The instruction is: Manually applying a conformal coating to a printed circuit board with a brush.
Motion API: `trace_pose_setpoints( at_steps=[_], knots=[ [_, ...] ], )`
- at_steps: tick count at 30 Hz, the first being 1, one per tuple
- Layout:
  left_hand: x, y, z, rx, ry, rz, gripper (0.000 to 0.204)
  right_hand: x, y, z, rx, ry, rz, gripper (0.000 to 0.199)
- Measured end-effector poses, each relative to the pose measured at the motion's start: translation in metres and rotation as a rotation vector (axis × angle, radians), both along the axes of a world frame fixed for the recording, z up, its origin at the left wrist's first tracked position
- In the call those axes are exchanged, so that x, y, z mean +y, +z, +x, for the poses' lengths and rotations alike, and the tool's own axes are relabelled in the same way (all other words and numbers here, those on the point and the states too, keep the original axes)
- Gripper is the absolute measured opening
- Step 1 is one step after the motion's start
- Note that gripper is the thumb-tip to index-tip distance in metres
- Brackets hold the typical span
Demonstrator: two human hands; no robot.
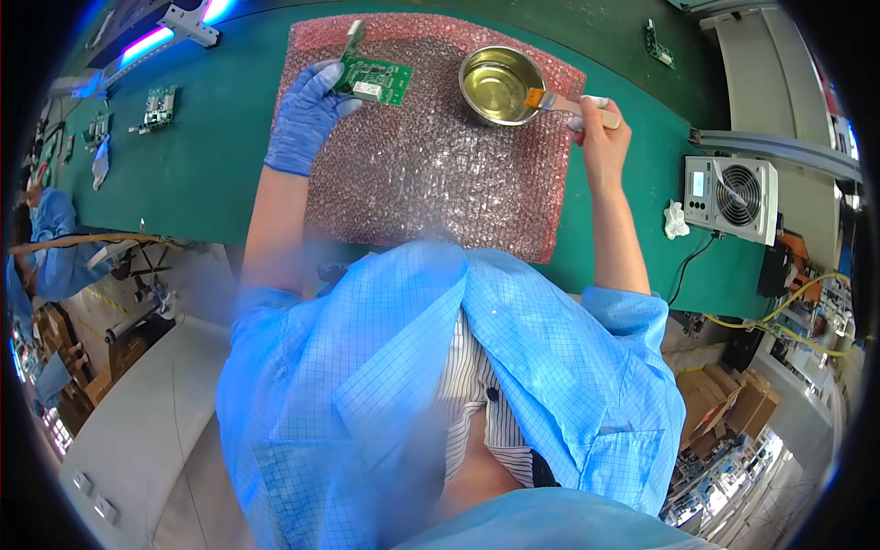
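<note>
My left hand [310, 112], in a blue glove, grips a green circuit board [390, 79] by its left edge. A white block-shaped part sits on the board, and a smaller upright board stands at its far left corner. My right hand [600, 128], with white covers on some fingertips, holds a flat brush [561, 103] by its wooden handle. The brush's orange bristles are at the right rim of a round metal bowl [469, 99] of clear yellowish liquid [498, 90]. Under both lies pink bubble wrap [431, 183]; the board is held above it.
The green table [206, 192] carries more circuit boards [159, 108] at the left and one board [658, 46] at the far right. A white fan unit [731, 197] stands right, beside a crumpled white tissue [676, 220]. A purple-lit fixture [147, 44] is far left; another person [57, 234] is at the left edge.
</note>
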State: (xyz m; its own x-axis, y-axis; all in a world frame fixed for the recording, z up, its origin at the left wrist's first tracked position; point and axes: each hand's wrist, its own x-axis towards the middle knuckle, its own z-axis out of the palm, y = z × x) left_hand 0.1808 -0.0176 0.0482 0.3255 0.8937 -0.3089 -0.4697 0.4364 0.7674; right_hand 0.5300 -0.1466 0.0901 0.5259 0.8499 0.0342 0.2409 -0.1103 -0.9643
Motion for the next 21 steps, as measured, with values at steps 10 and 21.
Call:
trace_pose_setpoints(
  at_steps=[10, 21],
  knots=[
    [0.017, 0.000, 0.068, 0.113, -0.472, 0.119, 0.044, -0.016, 0.045, 0.005, 0.043, 0.085, 0.001, 0.024],
    [0.004, 0.014, 0.109, 0.172, -0.643, 0.231, 0.048, -0.009, 0.066, -0.016, -0.004, 0.513, 0.022, 0.028]
  ],
)
